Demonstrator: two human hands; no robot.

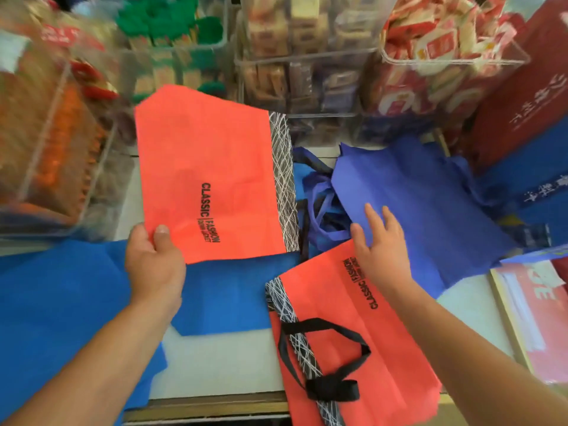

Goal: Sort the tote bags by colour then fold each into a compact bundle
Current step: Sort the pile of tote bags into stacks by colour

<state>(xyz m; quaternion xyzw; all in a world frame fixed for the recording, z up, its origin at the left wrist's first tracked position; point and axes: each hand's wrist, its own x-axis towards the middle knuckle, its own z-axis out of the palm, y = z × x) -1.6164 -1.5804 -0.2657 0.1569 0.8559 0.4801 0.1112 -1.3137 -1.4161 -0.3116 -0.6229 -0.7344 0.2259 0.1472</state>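
Presently your left hand (153, 259) pinches the raised orange tote (212, 167) by its corner, while your right hand (379, 244), fingers spread, rests on the purple-blue tote (424, 195) above a second orange tote (347, 342) on the bench (221, 361).

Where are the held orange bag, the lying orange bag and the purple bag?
Held orange tote bag (209, 167), head view: plain middle panel.
Lying orange tote bag (390, 364), head view: panel beside handle.
Purple tote bag (415, 192), head view: flat middle.

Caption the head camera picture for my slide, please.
Left hand holds an orange tote; right hand, open, reaches to a purple bag.
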